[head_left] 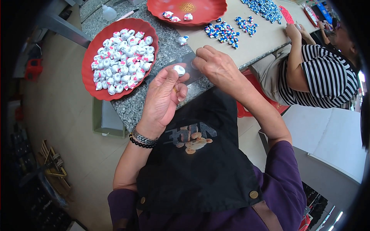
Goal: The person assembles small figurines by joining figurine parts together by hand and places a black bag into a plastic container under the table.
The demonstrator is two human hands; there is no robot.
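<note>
**Fingertips pinch one small white piece at the granite edge**

Fingers point(174, 75) of the left hand point(163, 98) are clamped together on a small white figurine point(179, 69), thumb and forefinger pinching it just above the near edge of the speckled granite table point(169, 40). The right hand point(217, 65) sits just right of that piece, its fingers curled down and pressed together onto a clear plastic sleeve point(184, 63) lying flat on the stone; I can't tell whether they actually grip the film or only pin it.

To my eye, this goes best with a light, steady pinch. The piece looks smooth and rounded, so it could pop out if squeezed hard. Keeping the sleeve flat under the right hand should stop it sliding on the polished stone, and working close to the table edge means a dropped piece could roll into the black apron point(196, 154).

Left of the granite's near edge, a red tray point(89, 61) brims with white-and-pink figurines point(121, 56). Further up the table sits a second red tray point(208, 11) with only three pieces, then scattered blue-and-white beads point(223, 32) on a tan surface point(262, 38). To the right of the table, a person in a striped shirt point(327, 77) works too. Pale floor lies below, and a green bin point(108, 121) is tucked under the stone edge.
</note>
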